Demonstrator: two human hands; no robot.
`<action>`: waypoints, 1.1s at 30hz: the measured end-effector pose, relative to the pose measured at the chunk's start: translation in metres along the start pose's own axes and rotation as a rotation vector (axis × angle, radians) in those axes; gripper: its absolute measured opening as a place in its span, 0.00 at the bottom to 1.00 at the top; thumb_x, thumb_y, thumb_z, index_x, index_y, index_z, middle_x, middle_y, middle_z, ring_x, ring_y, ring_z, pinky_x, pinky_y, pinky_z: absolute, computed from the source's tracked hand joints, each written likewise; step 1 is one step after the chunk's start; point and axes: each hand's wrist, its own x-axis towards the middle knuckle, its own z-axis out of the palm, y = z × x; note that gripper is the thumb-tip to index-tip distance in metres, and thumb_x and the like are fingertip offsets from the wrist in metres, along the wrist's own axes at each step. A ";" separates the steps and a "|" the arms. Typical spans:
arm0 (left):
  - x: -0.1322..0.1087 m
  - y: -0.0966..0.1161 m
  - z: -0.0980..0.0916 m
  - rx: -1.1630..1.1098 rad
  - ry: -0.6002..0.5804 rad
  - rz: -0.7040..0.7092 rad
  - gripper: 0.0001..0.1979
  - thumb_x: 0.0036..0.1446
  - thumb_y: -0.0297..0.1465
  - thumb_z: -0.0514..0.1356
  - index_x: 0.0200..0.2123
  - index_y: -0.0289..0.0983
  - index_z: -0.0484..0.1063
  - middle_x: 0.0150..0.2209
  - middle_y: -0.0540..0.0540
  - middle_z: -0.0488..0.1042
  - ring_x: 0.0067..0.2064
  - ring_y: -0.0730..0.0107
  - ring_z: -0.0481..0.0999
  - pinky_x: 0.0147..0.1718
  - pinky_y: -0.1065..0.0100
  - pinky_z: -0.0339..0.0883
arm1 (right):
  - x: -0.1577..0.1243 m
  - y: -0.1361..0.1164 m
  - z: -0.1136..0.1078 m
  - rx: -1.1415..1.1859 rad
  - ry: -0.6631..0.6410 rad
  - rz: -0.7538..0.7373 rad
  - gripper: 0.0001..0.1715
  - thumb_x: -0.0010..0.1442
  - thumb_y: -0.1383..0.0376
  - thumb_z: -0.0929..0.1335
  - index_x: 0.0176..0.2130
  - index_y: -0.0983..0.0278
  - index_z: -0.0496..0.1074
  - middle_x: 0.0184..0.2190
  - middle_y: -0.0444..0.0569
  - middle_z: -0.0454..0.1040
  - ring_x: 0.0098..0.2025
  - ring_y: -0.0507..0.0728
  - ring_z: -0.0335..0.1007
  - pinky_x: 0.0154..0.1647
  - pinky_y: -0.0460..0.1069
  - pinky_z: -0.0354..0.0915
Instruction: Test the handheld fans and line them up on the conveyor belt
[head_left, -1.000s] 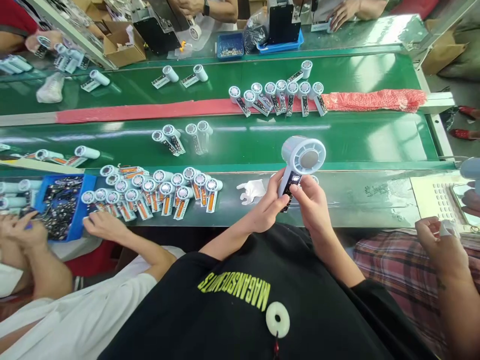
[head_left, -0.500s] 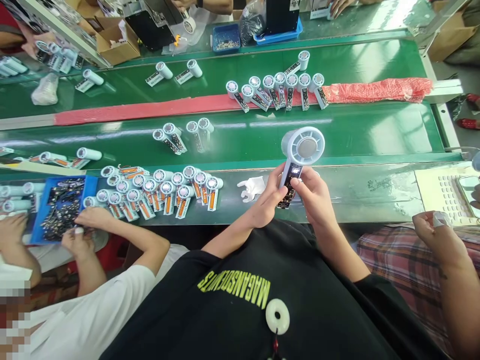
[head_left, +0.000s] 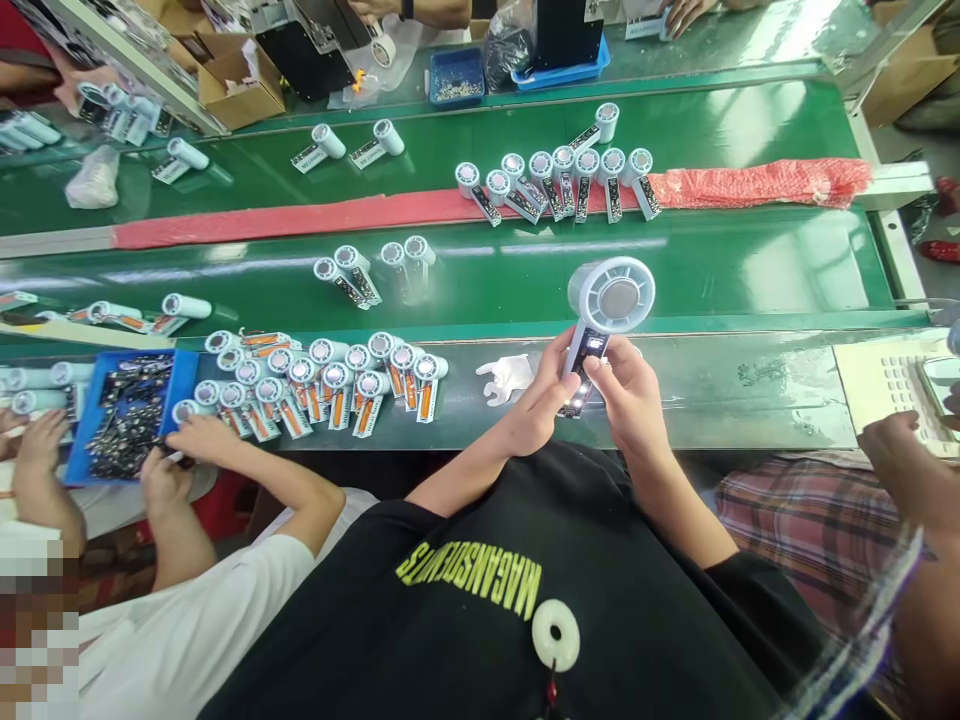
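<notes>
A handheld fan (head_left: 616, 296) with a pale blue round head is held upright in front of my chest by both hands. Its handle lies open, showing a dark circuit board (head_left: 592, 345) with small white lights lit. My left hand (head_left: 536, 408) grips the handle from the left side. On the other side, my right hand (head_left: 631, 388) closes round it, thumb pressed on the board. The handle's lower part is partly covered by my fingers. Just left of my hands, a crumpled white glove or cloth (head_left: 505, 379) lies on the metal bench.
Fans with orange parts in their handles (head_left: 337, 380) crowd the bench at left, beside a blue bin (head_left: 187, 375) of circuit boards. More fans stand on the green conveyor (head_left: 495, 270) and the red strip (head_left: 300, 220). Co-workers' hands (head_left: 202, 440) are near on both sides.
More lights show on the lower circuit board. Fans on the near belt have shifted slightly right. At right, a co-worker's hand has moved and opened. My grip stays the same.
</notes>
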 end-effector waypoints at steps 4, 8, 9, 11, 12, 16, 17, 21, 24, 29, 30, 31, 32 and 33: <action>0.001 0.002 -0.001 -0.050 -0.010 0.008 0.30 0.67 0.43 0.50 0.67 0.43 0.45 0.62 0.40 0.62 0.65 0.53 0.60 0.61 0.53 0.57 | -0.001 0.000 -0.003 -0.076 -0.074 0.005 0.20 0.59 0.53 0.71 0.49 0.57 0.70 0.44 0.48 0.71 0.41 0.56 0.68 0.40 0.51 0.69; 0.002 0.003 -0.002 -0.048 0.019 -0.002 0.31 0.66 0.44 0.51 0.67 0.42 0.47 0.60 0.40 0.64 0.62 0.53 0.63 0.60 0.53 0.58 | 0.000 0.003 -0.003 -0.187 -0.036 -0.062 0.18 0.60 0.55 0.70 0.49 0.57 0.70 0.42 0.48 0.70 0.41 0.56 0.66 0.40 0.51 0.67; 0.002 0.004 -0.001 -0.051 0.032 -0.008 0.31 0.65 0.45 0.51 0.67 0.42 0.47 0.60 0.40 0.64 0.62 0.53 0.63 0.60 0.52 0.58 | 0.000 0.003 -0.003 -0.213 -0.030 -0.084 0.18 0.60 0.55 0.70 0.49 0.57 0.70 0.42 0.48 0.70 0.42 0.56 0.66 0.42 0.52 0.66; 0.002 0.006 -0.001 -0.065 0.042 -0.017 0.31 0.65 0.45 0.52 0.67 0.42 0.48 0.60 0.40 0.64 0.62 0.53 0.64 0.60 0.52 0.58 | 0.001 0.004 -0.002 -0.230 -0.036 -0.100 0.18 0.61 0.55 0.70 0.50 0.57 0.70 0.43 0.48 0.70 0.43 0.57 0.65 0.44 0.53 0.66; 0.003 0.007 -0.001 -0.072 0.045 -0.017 0.31 0.65 0.44 0.52 0.67 0.42 0.48 0.60 0.40 0.64 0.61 0.53 0.64 0.60 0.52 0.58 | 0.001 0.004 -0.002 -0.228 -0.041 -0.100 0.18 0.61 0.55 0.69 0.49 0.57 0.70 0.43 0.48 0.70 0.44 0.57 0.65 0.45 0.53 0.65; 0.005 0.010 -0.001 -0.085 0.062 -0.018 0.31 0.64 0.44 0.54 0.66 0.42 0.51 0.59 0.41 0.66 0.59 0.55 0.66 0.60 0.54 0.58 | 0.004 0.003 -0.002 -0.231 -0.025 -0.099 0.16 0.61 0.55 0.70 0.48 0.57 0.71 0.42 0.47 0.70 0.43 0.56 0.65 0.45 0.52 0.65; 0.006 0.010 -0.001 -0.093 0.065 -0.026 0.31 0.64 0.44 0.54 0.66 0.42 0.51 0.59 0.41 0.66 0.59 0.54 0.66 0.59 0.55 0.59 | 0.005 0.003 -0.002 -0.231 -0.031 -0.095 0.17 0.61 0.55 0.70 0.48 0.56 0.71 0.42 0.47 0.70 0.43 0.57 0.65 0.46 0.53 0.65; 0.012 0.010 -0.004 -0.123 0.056 -0.062 0.33 0.63 0.46 0.54 0.67 0.42 0.49 0.58 0.40 0.67 0.58 0.54 0.67 0.57 0.55 0.61 | 0.009 -0.003 -0.004 -0.207 -0.065 -0.063 0.22 0.61 0.52 0.69 0.53 0.56 0.70 0.43 0.48 0.70 0.44 0.58 0.66 0.45 0.53 0.66; 0.017 0.009 -0.006 -0.124 0.059 -0.091 0.34 0.63 0.46 0.54 0.67 0.43 0.48 0.58 0.40 0.66 0.56 0.54 0.68 0.53 0.57 0.64 | 0.013 -0.010 -0.005 -0.193 -0.046 -0.068 0.20 0.63 0.52 0.67 0.52 0.55 0.72 0.42 0.48 0.69 0.40 0.56 0.67 0.42 0.52 0.68; 0.028 0.006 -0.009 -0.126 0.051 -0.066 0.32 0.64 0.45 0.53 0.67 0.45 0.47 0.56 0.40 0.66 0.53 0.58 0.70 0.49 0.60 0.65 | 0.025 -0.016 -0.006 -0.191 -0.031 -0.111 0.15 0.65 0.55 0.65 0.49 0.54 0.74 0.41 0.47 0.70 0.39 0.56 0.68 0.42 0.52 0.69; 0.031 0.006 -0.009 -0.129 0.051 -0.062 0.31 0.64 0.45 0.53 0.67 0.45 0.48 0.56 0.41 0.67 0.51 0.59 0.70 0.48 0.61 0.65 | 0.027 -0.017 -0.007 -0.190 -0.028 -0.110 0.15 0.65 0.54 0.65 0.49 0.54 0.74 0.41 0.47 0.70 0.40 0.56 0.69 0.42 0.53 0.69; 0.034 0.006 -0.010 -0.132 0.053 -0.061 0.31 0.65 0.44 0.53 0.67 0.45 0.48 0.54 0.41 0.68 0.49 0.61 0.71 0.47 0.61 0.65 | 0.030 -0.017 -0.007 -0.190 -0.022 -0.107 0.15 0.65 0.54 0.65 0.48 0.55 0.74 0.41 0.48 0.70 0.41 0.56 0.69 0.43 0.53 0.70; 0.037 0.006 -0.011 -0.135 0.057 -0.062 0.30 0.65 0.44 0.53 0.66 0.46 0.50 0.53 0.42 0.68 0.47 0.62 0.71 0.45 0.62 0.66 | 0.032 -0.018 -0.008 -0.190 -0.014 -0.102 0.15 0.64 0.54 0.66 0.48 0.55 0.73 0.41 0.48 0.70 0.42 0.56 0.69 0.42 0.53 0.70; 0.041 0.006 -0.011 -0.141 0.059 -0.066 0.30 0.64 0.45 0.53 0.66 0.46 0.51 0.50 0.43 0.69 0.44 0.64 0.72 0.42 0.63 0.66 | 0.035 -0.019 -0.009 -0.187 -0.004 -0.093 0.15 0.64 0.54 0.66 0.48 0.56 0.73 0.41 0.48 0.70 0.41 0.56 0.69 0.41 0.53 0.71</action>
